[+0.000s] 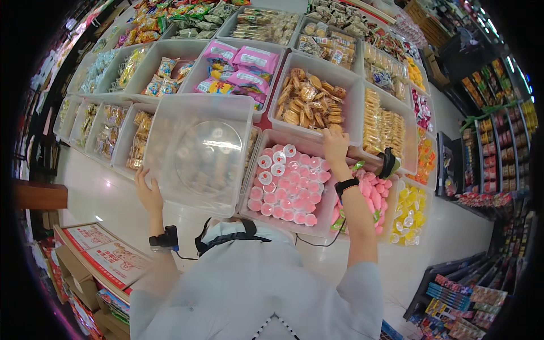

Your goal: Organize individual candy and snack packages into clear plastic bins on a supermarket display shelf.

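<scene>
My left hand (149, 193) has its fingers spread at the left edge of a translucent plastic bin (195, 193) with a round mark in its base. Whether it bears on that edge is unclear. The bin overlies neighbouring bins. My right hand (336, 148) reaches over the near rim of a bin (293, 123) holding wrapped round biscuits (312, 100). Its curled fingertips meet that rim, close to one biscuit (335, 127); any grip is hidden. Below my right forearm are pink jelly cups (289, 182) and pink wrapped sweets (369, 191).
Bins of yellow jelly cups (409, 214), stacked wrapped crackers (382, 121) and pink packets (255, 59) surround the reach. A dark green object (389, 163) sits on a bin edge at right. Printed cartons (106, 250) stand lower left; shelving (488, 144) lines the right.
</scene>
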{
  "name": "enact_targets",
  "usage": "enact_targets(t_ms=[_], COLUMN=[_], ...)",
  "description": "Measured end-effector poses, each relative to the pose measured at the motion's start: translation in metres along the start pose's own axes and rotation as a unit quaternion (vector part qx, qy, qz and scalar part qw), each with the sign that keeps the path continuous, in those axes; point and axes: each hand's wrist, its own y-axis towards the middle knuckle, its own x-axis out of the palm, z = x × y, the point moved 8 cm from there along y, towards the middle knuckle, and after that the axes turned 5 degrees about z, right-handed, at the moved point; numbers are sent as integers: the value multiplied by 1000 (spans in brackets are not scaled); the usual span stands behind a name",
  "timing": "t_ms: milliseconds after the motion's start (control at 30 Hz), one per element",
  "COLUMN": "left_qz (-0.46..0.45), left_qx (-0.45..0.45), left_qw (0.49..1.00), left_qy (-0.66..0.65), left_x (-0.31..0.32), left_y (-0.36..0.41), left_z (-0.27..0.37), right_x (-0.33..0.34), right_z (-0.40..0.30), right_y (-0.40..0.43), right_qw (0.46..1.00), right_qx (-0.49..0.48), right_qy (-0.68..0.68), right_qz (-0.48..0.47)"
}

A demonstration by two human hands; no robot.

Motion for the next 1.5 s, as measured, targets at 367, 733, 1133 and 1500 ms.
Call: enact_targets(t_ms=[367,733,1133,1500], left_qz=[-4,-207,-365,-502], left_qx=[-19,65,169,357], left_qw=[1000,976,888,781], left_qy=[-9,1,-222,101], left_x=[0,-18,60,307], left_y=[-1,45,99,9], left_z=[5,84,300,292], right_x=[-24,3,-66,-5], right_z=[-8,-3,97,126], right_y=[22,-3,-29,-94], right_qw=[999,997,932,753], right_qx=[-6,-8,321,550], right_qy=[14,63,152,360], right_qz=[47,-38,72,22])
